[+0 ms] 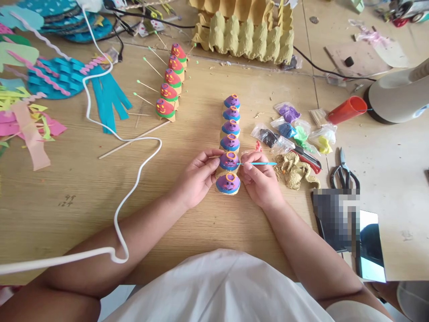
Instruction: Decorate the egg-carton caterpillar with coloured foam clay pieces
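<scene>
Rightward, scissors are being noted; leftward, white cord. Decorated strip is being pinched by left hand; opposite, blue tool by right hand.

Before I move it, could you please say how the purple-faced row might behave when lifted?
The purple-faced row is probably light, its tan base resembling the egg cartons. Long and narrow, it may flex. Its raised orange rings might dent.

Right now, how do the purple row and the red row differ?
The purple row has six humps; the red row has five. The purple row has blue edging; the red row, green. The purple row sits between left hand and right hand; the red row stands apart. Both show little faces.
</scene>
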A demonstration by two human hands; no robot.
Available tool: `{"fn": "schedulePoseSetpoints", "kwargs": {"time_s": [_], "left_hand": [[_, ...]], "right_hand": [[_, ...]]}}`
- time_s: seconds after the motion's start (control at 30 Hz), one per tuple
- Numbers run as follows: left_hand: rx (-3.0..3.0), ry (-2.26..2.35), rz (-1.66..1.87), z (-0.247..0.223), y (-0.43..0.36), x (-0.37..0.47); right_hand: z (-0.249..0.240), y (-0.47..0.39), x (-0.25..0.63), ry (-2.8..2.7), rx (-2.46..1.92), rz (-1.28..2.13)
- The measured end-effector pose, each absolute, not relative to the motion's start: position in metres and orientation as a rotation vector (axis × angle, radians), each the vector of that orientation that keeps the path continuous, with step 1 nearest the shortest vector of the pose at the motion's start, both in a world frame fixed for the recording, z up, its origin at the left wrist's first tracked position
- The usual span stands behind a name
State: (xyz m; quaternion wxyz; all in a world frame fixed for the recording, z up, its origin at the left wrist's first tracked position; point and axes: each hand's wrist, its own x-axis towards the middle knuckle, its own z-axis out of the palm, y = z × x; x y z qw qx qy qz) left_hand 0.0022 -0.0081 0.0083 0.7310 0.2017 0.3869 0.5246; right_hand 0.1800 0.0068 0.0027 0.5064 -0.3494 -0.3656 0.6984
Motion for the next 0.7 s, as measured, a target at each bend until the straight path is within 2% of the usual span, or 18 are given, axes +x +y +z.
{"fn": "schedulePoseSetpoints", "kwargs": {"time_s": [0.7], "left_hand": [[0.442,0.901,1.141,0.009,-0.0087,0.0017]], "right_hand": [[0.0026,0.0074,0.1803,-0.911,-0.88,1.699]]}}
